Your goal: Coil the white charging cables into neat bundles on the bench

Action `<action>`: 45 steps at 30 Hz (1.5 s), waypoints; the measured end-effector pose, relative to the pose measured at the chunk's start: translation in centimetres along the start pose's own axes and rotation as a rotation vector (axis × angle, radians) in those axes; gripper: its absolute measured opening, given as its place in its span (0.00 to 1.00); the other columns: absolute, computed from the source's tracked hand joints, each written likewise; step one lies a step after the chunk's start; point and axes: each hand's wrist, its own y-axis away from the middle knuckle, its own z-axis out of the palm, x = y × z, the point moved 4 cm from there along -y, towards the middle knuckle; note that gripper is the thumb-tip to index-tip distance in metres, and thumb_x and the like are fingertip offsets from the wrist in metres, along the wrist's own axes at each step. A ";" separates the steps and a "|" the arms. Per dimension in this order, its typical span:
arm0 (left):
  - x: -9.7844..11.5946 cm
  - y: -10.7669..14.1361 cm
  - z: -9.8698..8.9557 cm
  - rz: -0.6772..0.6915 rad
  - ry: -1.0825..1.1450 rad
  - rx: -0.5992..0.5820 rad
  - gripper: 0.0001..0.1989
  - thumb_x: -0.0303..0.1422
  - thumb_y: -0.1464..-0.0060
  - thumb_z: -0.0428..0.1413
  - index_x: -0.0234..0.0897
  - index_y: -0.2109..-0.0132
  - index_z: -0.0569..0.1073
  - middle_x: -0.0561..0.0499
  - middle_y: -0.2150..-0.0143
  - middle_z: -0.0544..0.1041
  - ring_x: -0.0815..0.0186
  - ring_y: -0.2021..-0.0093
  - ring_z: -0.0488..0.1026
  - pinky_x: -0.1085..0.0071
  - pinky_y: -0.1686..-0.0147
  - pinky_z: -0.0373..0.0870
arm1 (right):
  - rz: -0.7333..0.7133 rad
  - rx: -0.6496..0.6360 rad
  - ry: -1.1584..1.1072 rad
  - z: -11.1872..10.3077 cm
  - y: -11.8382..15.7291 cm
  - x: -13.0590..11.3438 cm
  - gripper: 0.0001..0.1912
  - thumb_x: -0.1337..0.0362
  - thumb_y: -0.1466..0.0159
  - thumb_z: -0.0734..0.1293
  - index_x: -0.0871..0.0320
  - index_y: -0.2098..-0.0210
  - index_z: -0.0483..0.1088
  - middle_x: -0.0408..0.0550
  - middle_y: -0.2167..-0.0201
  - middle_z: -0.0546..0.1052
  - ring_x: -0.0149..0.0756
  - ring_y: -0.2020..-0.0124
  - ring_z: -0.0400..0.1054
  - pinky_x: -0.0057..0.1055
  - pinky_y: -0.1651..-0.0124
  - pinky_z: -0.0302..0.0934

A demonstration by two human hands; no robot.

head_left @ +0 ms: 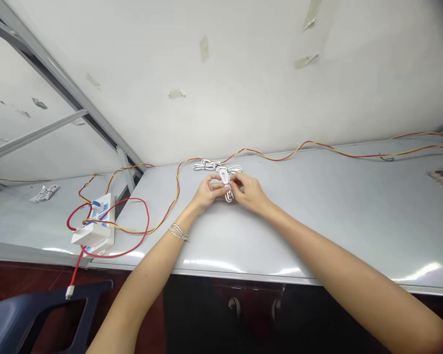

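Observation:
Between my two hands is a bundled white cable [225,178], folded into loops and bound round its middle with a dark tie. My left hand [208,191] pinches it from the left, fingers closed on it. From the right, the fingertips of my right hand [248,191] close on the bundle near its tie. Just behind it, two more white cable bundles [204,165] lie on the grey tabletop [214,236] by the wall, partly overlapping.
A white power strip [109,211] with a white adapter [91,235] and a looped red cable [147,216] sits at the left. Red and yellow wires [276,160] run along the wall. Another white cable bundle [47,193] lies far left; a blue chair [18,314] stands below.

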 end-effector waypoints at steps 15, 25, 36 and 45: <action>0.5 -0.3 -0.1 0.363 -0.398 0.096 0.13 0.29 0.58 0.67 0.34 0.65 0.73 0.51 0.65 0.74 0.67 0.64 0.73 0.70 0.60 0.69 | 0.387 -0.011 -0.161 0.3 0.1 0.6 0.07 0.62 0.42 0.63 0.58 0.71 0.69 0.46 0.70 0.76 0.35 0.69 0.67 0.32 0.62 0.59; 0.0 -0.5 -0.2 0.401 -0.395 0.069 0.06 0.30 0.51 0.62 0.34 0.64 0.78 0.46 0.60 0.72 0.64 0.61 0.74 0.65 0.56 0.72 | 0.464 0.030 -0.172 0.0 0.1 1.1 0.06 0.62 0.44 0.64 0.58 0.73 0.69 0.45 0.74 0.75 0.34 0.71 0.66 0.31 0.65 0.57; -0.2 -0.4 0.1 0.307 -0.250 0.048 0.20 0.34 0.59 0.70 0.35 0.59 0.73 0.47 0.57 0.71 0.65 0.61 0.75 0.64 0.57 0.74 | 0.486 0.043 -0.259 0.2 0.0 2.3 0.08 0.60 0.47 0.65 0.58 0.72 0.71 0.45 0.72 0.75 0.35 0.70 0.66 0.33 0.63 0.58; 0.5 -0.3 -0.2 0.305 -0.114 0.153 0.46 0.22 0.70 0.71 0.46 0.43 0.62 0.54 0.56 0.65 0.69 0.62 0.73 0.67 0.61 0.74 | 0.464 0.018 -0.304 0.4 0.1 1.7 0.10 0.57 0.47 0.65 0.57 0.72 0.69 0.43 0.74 0.71 0.33 0.72 0.62 0.34 0.63 0.58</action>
